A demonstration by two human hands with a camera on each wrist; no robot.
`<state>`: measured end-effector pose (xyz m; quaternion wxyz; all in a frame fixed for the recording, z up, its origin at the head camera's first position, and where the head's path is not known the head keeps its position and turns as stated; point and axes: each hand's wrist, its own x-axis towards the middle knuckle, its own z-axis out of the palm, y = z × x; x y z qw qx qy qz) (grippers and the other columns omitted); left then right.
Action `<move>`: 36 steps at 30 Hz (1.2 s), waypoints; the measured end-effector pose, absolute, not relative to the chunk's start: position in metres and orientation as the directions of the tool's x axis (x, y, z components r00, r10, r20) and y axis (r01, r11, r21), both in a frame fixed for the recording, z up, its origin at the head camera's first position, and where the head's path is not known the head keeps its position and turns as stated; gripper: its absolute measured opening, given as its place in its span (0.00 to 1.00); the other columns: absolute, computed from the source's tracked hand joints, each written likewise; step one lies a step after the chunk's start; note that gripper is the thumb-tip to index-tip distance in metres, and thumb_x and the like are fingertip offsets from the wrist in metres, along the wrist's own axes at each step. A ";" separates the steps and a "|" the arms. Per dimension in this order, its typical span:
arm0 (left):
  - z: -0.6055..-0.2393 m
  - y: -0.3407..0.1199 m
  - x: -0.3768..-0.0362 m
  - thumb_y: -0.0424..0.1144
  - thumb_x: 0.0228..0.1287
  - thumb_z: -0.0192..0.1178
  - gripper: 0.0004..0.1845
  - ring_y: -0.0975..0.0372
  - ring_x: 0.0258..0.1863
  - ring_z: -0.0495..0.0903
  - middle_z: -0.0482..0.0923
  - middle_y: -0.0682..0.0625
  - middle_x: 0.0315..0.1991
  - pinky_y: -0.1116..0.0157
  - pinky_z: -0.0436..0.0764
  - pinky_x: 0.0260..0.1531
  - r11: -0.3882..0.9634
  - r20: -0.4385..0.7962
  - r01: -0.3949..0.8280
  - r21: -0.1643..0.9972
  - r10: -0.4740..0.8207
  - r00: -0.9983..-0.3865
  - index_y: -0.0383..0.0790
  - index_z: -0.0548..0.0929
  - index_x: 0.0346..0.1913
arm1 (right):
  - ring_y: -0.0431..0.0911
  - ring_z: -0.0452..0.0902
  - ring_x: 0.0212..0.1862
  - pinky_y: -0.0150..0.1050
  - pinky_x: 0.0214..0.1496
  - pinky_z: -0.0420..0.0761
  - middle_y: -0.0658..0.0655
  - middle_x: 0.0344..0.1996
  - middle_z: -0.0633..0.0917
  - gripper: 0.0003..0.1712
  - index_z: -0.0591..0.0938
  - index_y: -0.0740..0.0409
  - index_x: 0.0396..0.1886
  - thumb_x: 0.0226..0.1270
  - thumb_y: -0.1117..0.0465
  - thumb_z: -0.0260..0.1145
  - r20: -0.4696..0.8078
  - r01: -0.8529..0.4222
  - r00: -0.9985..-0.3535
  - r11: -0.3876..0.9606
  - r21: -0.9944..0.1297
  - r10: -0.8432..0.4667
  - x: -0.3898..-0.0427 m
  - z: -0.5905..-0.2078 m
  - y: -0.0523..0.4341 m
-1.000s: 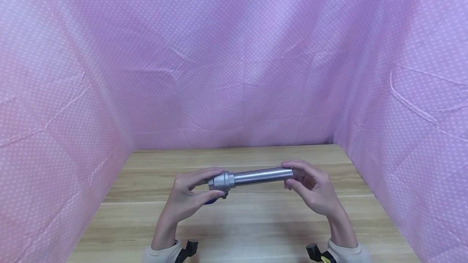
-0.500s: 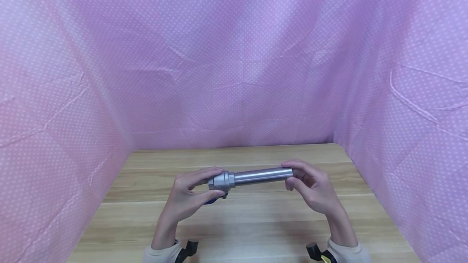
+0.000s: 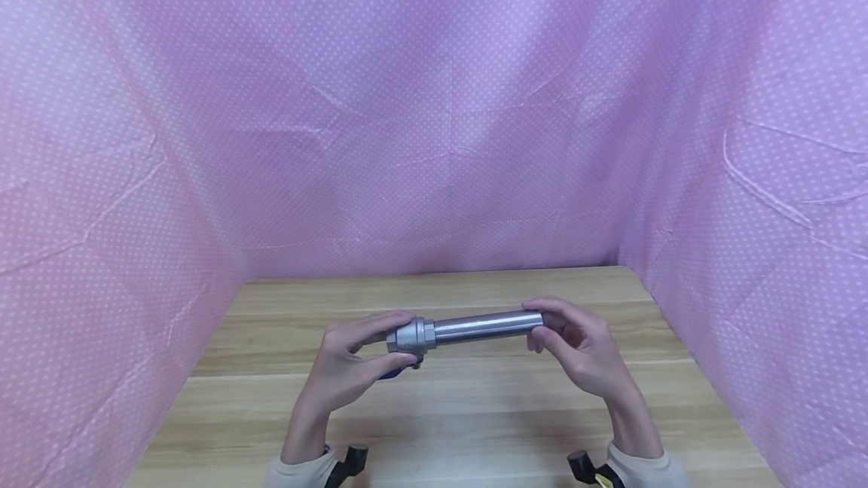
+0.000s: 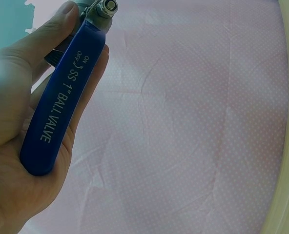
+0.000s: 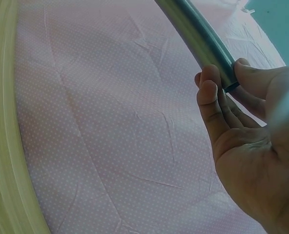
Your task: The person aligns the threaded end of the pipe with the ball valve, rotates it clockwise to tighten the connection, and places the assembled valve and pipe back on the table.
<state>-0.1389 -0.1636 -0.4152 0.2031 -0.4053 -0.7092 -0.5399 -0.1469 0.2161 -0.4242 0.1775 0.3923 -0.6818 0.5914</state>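
A steel ball valve point(image 3: 412, 336) is joined to one end of a smooth metal pipe point(image 3: 484, 327), held up over the table and tilted slightly up to the right. My left hand point(image 3: 349, 360) grips the valve body between thumb and fingers. In the left wrist view the valve's blue lever point(image 4: 61, 105), lettered "SS 1" BALL VALVE", lies along the palm, with a nut point(image 4: 108, 7) at its top. Around the pipe's free right end, my right hand point(image 3: 586, 352) pinches with thumb and fingertips. The right wrist view shows the pipe's end point(image 5: 227, 80) between those fingers.
Beneath both hands is a light wood table point(image 3: 447, 428). Pink dotted cloth point(image 3: 434, 134) hangs behind it and along the left and right sides. Black camera mounts point(image 3: 353, 462) are strapped at both wrists.
The right hand's lower fingers shift slightly under the pipe's end. The valve, the pipe and the left hand stay in place.
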 end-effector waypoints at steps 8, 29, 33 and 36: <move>-0.415 -0.163 -0.138 0.17 0.51 0.84 0.31 0.66 0.63 0.91 0.93 0.32 0.57 0.67 0.95 0.60 0.091 0.723 0.792 0.603 0.358 -0.591 0.31 0.91 0.62 | 0.43 0.89 0.35 0.33 0.26 0.86 0.60 0.33 0.90 0.30 0.84 0.74 0.63 0.62 0.92 0.66 0.688 -0.728 -0.652 0.011 -0.685 -0.320 -0.145 -0.424 0.217; -0.415 -0.159 -0.137 0.18 0.51 0.85 0.31 0.68 0.60 0.92 0.93 0.32 0.57 0.68 0.96 0.55 0.111 0.717 0.790 0.603 0.359 -0.598 0.32 0.92 0.61 | 0.38 0.89 0.37 0.30 0.30 0.88 0.59 0.35 0.90 0.30 0.85 0.73 0.62 0.61 0.93 0.66 0.715 -0.753 -0.622 -0.009 -0.658 -0.319 -0.147 -0.422 0.219; -0.416 -0.159 -0.137 0.19 0.51 0.85 0.31 0.68 0.60 0.92 0.93 0.33 0.58 0.67 0.96 0.55 0.113 0.710 0.785 0.609 0.364 -0.603 0.33 0.92 0.61 | 0.40 0.88 0.35 0.30 0.30 0.88 0.59 0.33 0.89 0.30 0.85 0.73 0.62 0.61 0.92 0.67 0.720 -0.758 -0.615 -0.010 -0.652 -0.320 -0.147 -0.423 0.219; -0.416 -0.159 -0.137 0.19 0.52 0.85 0.31 0.67 0.60 0.92 0.93 0.34 0.58 0.67 0.97 0.55 0.114 0.703 0.780 0.615 0.370 -0.608 0.33 0.91 0.62 | 0.42 0.87 0.33 0.31 0.31 0.89 0.59 0.31 0.89 0.29 0.84 0.74 0.62 0.62 0.92 0.67 0.727 -0.766 -0.608 -0.007 -0.643 -0.319 -0.146 -0.423 0.219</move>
